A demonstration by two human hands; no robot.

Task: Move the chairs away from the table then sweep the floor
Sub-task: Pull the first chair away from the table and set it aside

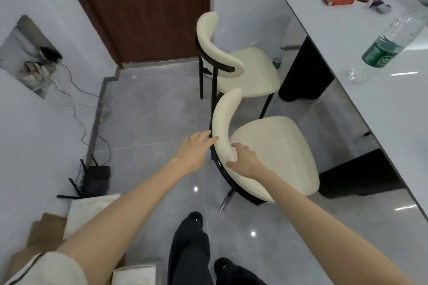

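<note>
Fingers [205, 136] of the left hand [193, 149] are held straight and a little apart, tips laid on the outer face of the backrest [223, 122] of the near chair [273, 152]; nothing is gripped on that side. The right hand [244, 161] is curled round the lower end of the same backrest, thumb above, fingers beneath. Judgement: the backrest is taken at two places so the chair can be steered and dragged toward the body, away from the table [370, 104]. The near chair is found on the grey floor [143, 122], just beside the table's long edge, seat turned toward it, not tucked under. The far chair [250, 71] is placed just behind it, near the table's end, untouched. Both are noted as cream padded seats with curved cream backrests on thin black frames; light to shift, by the look. A bottle [389, 44] is seen lying on the table. No broom is in view; sweeping is judged not yet begun.
</note>
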